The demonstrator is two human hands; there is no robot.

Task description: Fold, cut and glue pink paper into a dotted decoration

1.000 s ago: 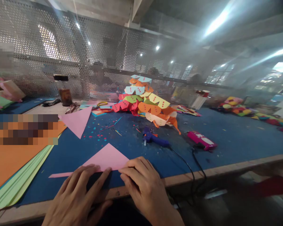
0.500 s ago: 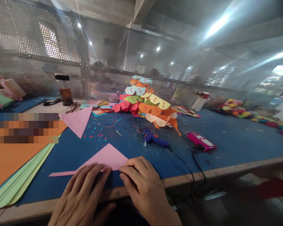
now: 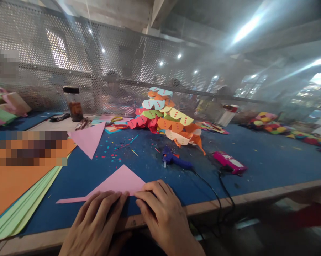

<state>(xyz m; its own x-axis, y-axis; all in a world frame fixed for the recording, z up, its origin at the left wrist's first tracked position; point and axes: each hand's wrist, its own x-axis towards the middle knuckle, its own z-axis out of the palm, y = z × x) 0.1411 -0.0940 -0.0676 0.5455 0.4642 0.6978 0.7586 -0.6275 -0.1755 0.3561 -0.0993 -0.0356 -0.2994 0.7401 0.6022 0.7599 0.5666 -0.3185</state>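
A sheet of pink paper (image 3: 121, 179) lies by the table's near edge, its far corner pointing away from me. Its near edge is folded into a narrow strip that sticks out to the left. Along that edge my left hand (image 3: 96, 217) presses with its fingers bent and close together. My right hand (image 3: 163, 209) has its fingertips on the paper's right end, thumb tucked beneath the fingers. Both hands hide part of the fold. A second pink sheet (image 3: 89, 138) lies farther off to the left.
Stacked orange and green paper (image 3: 29, 199) covers the left side. Ahead are a blue glue gun (image 3: 176, 159) with a cord, a magenta device (image 3: 230, 163), a pile of colourful folded paper pieces (image 3: 166, 119), scissors (image 3: 116, 122), paper scraps and a lidded jar (image 3: 74, 105).
My left fingertips have slid slightly right and toward me along the folded edge. My right hand stays nearly in place on the paper. The view has shifted a little.
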